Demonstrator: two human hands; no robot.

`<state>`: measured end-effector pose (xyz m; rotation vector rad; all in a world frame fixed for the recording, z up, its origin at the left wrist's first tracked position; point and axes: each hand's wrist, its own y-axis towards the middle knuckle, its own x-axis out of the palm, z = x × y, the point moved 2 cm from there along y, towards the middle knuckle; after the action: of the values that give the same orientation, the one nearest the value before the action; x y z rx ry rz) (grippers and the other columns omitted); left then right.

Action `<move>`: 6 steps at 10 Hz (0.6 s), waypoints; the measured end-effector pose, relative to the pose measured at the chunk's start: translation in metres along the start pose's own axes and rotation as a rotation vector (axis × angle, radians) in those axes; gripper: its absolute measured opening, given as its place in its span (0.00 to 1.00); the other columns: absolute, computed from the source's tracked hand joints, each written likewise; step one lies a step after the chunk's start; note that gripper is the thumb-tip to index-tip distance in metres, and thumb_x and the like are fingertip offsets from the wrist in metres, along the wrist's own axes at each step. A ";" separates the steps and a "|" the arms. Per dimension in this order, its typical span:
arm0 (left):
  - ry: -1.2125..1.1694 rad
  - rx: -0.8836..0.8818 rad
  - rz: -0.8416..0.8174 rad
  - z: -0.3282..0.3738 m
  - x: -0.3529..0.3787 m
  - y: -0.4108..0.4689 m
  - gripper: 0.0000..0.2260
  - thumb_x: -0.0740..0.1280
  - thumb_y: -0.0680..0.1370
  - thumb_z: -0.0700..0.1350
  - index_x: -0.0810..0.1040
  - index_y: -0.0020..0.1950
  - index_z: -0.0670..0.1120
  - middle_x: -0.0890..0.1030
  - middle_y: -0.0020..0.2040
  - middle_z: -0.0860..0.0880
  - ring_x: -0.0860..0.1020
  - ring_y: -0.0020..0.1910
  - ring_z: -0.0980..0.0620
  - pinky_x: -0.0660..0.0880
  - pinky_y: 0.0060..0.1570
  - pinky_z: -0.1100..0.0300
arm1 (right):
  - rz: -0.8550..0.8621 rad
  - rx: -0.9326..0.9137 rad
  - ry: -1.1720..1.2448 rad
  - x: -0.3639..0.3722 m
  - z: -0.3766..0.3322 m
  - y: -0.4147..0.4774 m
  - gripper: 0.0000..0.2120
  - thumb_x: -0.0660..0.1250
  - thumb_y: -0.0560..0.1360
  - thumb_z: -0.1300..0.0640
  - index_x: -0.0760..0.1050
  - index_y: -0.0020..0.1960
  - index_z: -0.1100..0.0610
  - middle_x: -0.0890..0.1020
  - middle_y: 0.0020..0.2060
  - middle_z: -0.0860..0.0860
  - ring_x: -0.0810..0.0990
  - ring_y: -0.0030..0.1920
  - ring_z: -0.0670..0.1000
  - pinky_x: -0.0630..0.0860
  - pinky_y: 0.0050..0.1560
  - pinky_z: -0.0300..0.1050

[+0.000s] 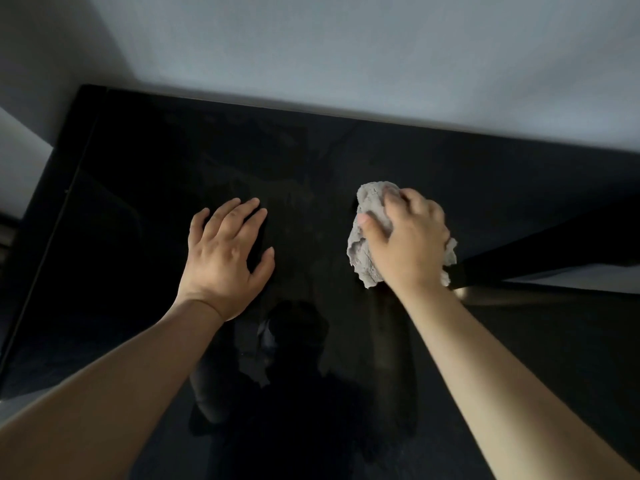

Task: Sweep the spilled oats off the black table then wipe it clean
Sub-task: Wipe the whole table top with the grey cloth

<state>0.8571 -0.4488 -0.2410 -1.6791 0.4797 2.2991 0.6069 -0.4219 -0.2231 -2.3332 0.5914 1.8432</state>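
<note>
The glossy black table fills most of the view and shows faint smears near its middle. I see no oats on it. My left hand lies flat on the tabletop, palm down, fingers spread and straight. To its right, my right hand grips a crumpled grey cloth and presses it against the table surface. The cloth bulges out past the fingers on the left and far side. My reflection shows dimly in the tabletop near the front.
A pale wall runs directly behind the table's far edge. The left table edge drops off to a dim floor. At the right, a dark table leg or bar slants past the right edge.
</note>
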 end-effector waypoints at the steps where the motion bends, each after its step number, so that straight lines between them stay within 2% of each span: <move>1: 0.000 -0.001 0.009 0.000 0.000 0.000 0.27 0.55 0.77 0.57 0.70 0.71 0.45 0.68 0.72 0.49 0.62 0.74 0.48 0.52 0.74 0.45 | 0.093 -0.021 -0.123 0.016 -0.012 -0.022 0.23 0.62 0.75 0.39 0.76 0.62 0.52 0.77 0.60 0.51 0.74 0.58 0.58 0.72 0.49 0.55; 2: 0.002 0.002 0.006 0.000 -0.001 0.001 0.27 0.55 0.77 0.57 0.70 0.71 0.44 0.68 0.72 0.48 0.62 0.74 0.48 0.52 0.74 0.45 | 0.123 -0.056 -0.090 0.009 -0.020 -0.047 0.18 0.61 0.76 0.43 0.77 0.60 0.52 0.78 0.55 0.50 0.75 0.50 0.54 0.74 0.44 0.51; 3: 0.000 0.003 0.017 -0.001 -0.001 0.002 0.27 0.55 0.77 0.57 0.70 0.71 0.44 0.68 0.73 0.48 0.62 0.74 0.48 0.52 0.74 0.45 | -0.043 -0.223 0.146 -0.005 -0.028 -0.071 0.13 0.61 0.75 0.48 0.78 0.56 0.51 0.77 0.48 0.46 0.76 0.43 0.50 0.77 0.39 0.50; 4: -0.006 0.007 0.023 -0.001 0.001 0.001 0.27 0.55 0.77 0.57 0.70 0.71 0.44 0.69 0.72 0.48 0.62 0.74 0.48 0.53 0.74 0.45 | -0.086 -0.195 0.380 -0.026 -0.017 -0.056 0.10 0.64 0.76 0.48 0.79 0.50 0.52 0.77 0.42 0.47 0.77 0.41 0.49 0.75 0.39 0.48; 5: -0.004 0.011 0.023 -0.001 0.001 0.000 0.27 0.55 0.77 0.57 0.71 0.71 0.44 0.69 0.72 0.48 0.62 0.74 0.48 0.53 0.74 0.45 | 0.076 -0.017 0.310 -0.035 0.003 0.005 0.15 0.61 0.76 0.46 0.79 0.56 0.53 0.78 0.47 0.52 0.77 0.49 0.55 0.75 0.45 0.51; 6: -0.008 0.010 0.028 -0.001 0.002 0.001 0.27 0.55 0.77 0.57 0.71 0.71 0.44 0.69 0.72 0.48 0.62 0.74 0.48 0.53 0.74 0.45 | -0.050 0.100 0.055 -0.012 0.004 0.043 0.24 0.59 0.76 0.38 0.74 0.64 0.51 0.73 0.62 0.53 0.69 0.62 0.58 0.71 0.58 0.57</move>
<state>0.8574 -0.4502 -0.2428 -1.6679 0.5158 2.3187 0.5849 -0.4572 -0.2062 -2.3191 0.6110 1.6929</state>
